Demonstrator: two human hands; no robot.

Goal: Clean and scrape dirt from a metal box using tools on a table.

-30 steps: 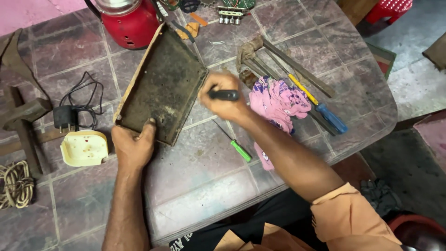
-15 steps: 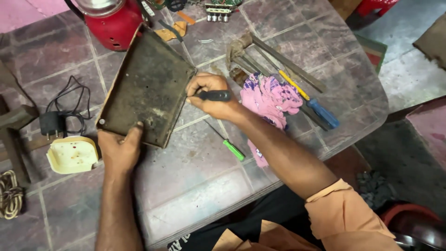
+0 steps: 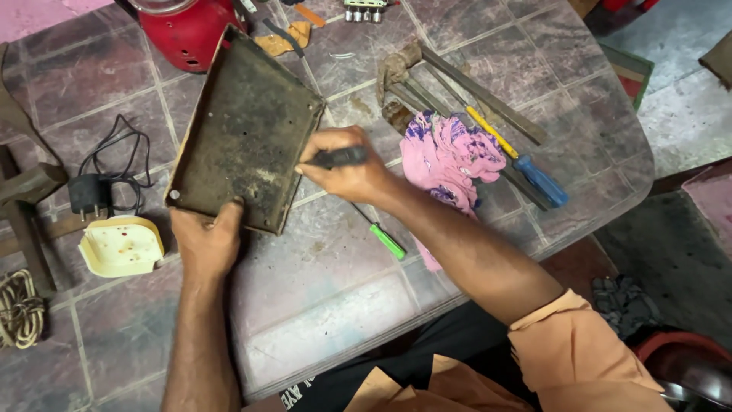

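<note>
Gripping a black-handled tool [image 3: 339, 157] beside the dirty metal tray [image 3: 244, 133], left-steadied.

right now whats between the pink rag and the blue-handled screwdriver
In the head view, a yellow-handled tool lies between the pink rag and the blue-handled screwdriver.

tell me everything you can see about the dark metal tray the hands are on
The dark metal tray is a shallow rectangular pan with a low raised rim, dull grey-brown, grimy and scratched, with a few small holes in its face. It lies skewed on the tiled table, its far corner near a red appliance. The left hand grips its near edge; the right hand, holding a black-handled tool, meets its right edge.
</note>
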